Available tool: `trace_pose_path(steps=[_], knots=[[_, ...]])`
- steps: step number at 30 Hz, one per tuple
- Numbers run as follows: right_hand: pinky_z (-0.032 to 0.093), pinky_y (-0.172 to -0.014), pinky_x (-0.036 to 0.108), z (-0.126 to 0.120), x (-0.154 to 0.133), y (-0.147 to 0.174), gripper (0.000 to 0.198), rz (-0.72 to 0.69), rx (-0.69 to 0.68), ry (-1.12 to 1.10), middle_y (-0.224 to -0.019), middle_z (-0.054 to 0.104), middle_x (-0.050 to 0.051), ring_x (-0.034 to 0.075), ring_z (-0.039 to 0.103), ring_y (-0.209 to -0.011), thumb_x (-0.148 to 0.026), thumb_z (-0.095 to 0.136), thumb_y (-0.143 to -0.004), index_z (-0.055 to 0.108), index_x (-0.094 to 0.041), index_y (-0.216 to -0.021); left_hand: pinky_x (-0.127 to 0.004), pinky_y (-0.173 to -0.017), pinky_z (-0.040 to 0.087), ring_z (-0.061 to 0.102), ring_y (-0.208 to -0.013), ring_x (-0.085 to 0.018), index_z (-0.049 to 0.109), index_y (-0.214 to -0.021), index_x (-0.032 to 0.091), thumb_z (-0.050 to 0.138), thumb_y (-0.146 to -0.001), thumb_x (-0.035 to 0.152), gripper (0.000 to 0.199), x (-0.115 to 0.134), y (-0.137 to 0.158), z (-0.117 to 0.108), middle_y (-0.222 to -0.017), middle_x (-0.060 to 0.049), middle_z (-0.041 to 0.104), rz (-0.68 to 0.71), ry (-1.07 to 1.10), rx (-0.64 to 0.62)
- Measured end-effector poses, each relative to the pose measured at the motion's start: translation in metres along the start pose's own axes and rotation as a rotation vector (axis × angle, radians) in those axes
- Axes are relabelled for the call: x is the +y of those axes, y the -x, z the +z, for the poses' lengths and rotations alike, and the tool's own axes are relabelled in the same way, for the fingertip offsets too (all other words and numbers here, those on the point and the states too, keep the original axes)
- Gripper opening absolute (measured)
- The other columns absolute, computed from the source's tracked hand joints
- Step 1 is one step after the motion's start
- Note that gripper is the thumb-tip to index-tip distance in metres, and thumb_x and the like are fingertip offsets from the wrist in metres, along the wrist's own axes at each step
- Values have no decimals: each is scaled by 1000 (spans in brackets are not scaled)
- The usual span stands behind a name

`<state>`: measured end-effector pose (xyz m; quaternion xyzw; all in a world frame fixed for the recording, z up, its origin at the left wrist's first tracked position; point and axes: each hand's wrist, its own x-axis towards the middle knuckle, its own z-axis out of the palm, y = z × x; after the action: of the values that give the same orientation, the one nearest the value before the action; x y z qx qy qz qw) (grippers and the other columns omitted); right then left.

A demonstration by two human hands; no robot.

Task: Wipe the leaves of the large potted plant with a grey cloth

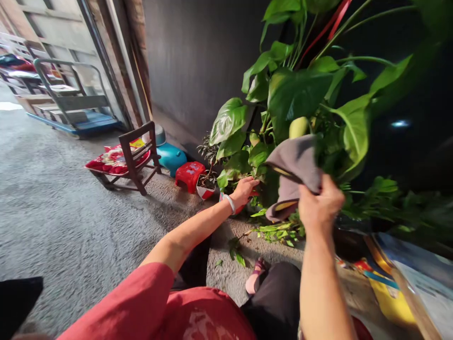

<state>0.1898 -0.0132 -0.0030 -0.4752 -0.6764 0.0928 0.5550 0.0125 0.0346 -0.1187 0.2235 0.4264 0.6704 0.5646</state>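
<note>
A tall plant with broad green leaves (293, 94) stands before me against a dark wall. My right hand (321, 200) grips a folded grey cloth (299, 165) with yellowish edges, held up in front of the lower leaves. To its left, my left hand (245, 190), with a white bracelet on the wrist, reaches in among the foliage. Its fingers look stretched and apart beside a dark hanging leaf (271, 189); whether they touch it I cannot tell. Under that hand, a reddish pot (238, 209) is partly hidden. Cut or fallen leaves (279, 232) lie below the cloth.
Left of the plant stand a small potted plant (206, 186), a red stool (190, 175), a turquoise stool (171, 158) and a wooden chair (138, 158) with a red cushion. Farther back is a blue platform cart (92, 120). Boards and yellow items (392, 300) lie at lower right.
</note>
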Motion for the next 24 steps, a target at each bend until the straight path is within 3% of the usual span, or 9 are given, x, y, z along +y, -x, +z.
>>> trace_pose_path(steps=[3, 5, 7, 9, 12, 15, 19, 21, 24], knots=[[61, -85, 48, 21, 32, 48, 28, 116, -314, -29, -91, 83, 16, 36, 78, -87, -34, 64, -70, 75, -25, -94, -24, -67, 54, 64, -63, -13, 71, -79, 16, 90, -79, 18, 19, -16, 10, -32, -70, -1, 71, -36, -57, -74], [62, -83, 51, 11, 55, 85, 24, 272, -364, -32, -88, 83, 16, 39, 78, -87, -42, 70, -69, 74, -27, -88, -26, -67, 54, 68, -67, -16, 75, -83, 14, 93, -76, 21, 20, -20, 17, -65, -77, -6, 76, -139, -144, -90], [63, -79, 53, -10, 67, 105, 29, 426, -328, -61, -84, 83, 14, 41, 78, -83, -49, 75, -65, 75, -29, -85, -29, -70, 57, 70, -70, -19, 74, -88, 15, 92, -79, 28, 24, -13, 17, -97, -82, -9, 78, -239, -169, 78], [63, -77, 53, -27, 62, 101, 35, 479, -271, -82, -81, 83, 12, 41, 78, -82, -53, 77, -62, 77, -28, -86, -29, -74, 58, 71, -76, -18, 73, -92, 18, 87, -85, 34, 22, 6, 7, -115, -88, -8, 79, -146, -65, 272], [63, -83, 51, -26, 27, 65, 42, 312, -82, -57, -89, 85, 13, 40, 79, -89, -52, 79, -64, 81, -24, -95, -25, -76, 58, 71, -82, -16, 74, -101, 21, 84, -88, 38, 24, 36, -17, -112, -93, -5, 79, 66, 71, 278], [63, -93, 49, 12, -4, 32, 46, 84, 37, -87, -105, 86, 18, 38, 79, -101, -47, 72, -74, 81, -19, -110, -25, -74, 58, 67, -74, -15, 70, -90, 20, 87, -81, 28, 21, 40, -32, -90, -80, 0, 72, 124, 54, 209], [64, -94, 51, 63, 17, 51, 47, 71, -331, -111, -106, 86, 19, 36, 79, -97, -38, 62, -75, 82, -20, -113, -29, -69, 57, 62, -63, -14, 59, -72, 21, 87, -79, 21, 29, 13, -30, -82, -67, 3, 61, 52, 23, 175], [65, -94, 53, 67, 46, 85, 47, 170, -509, -89, -104, 87, 17, 37, 80, -96, -36, 60, -68, 84, -21, -106, -29, -70, 58, 62, -62, -14, 58, -71, 21, 90, -76, 22, 33, 0, -25, -94, -65, 4, 60, 41, 16, 172], [64, -100, 54, 51, 87, 137, 49, 359, -560, -19, -104, 87, 15, 39, 81, -103, -41, 61, -63, 85, -22, -100, -36, -85, 61, 72, -78, -19, 67, -80, 19, 95, -70, 23, 29, -16, -22, -120, -79, -2, 73, 55, -35, 202]])
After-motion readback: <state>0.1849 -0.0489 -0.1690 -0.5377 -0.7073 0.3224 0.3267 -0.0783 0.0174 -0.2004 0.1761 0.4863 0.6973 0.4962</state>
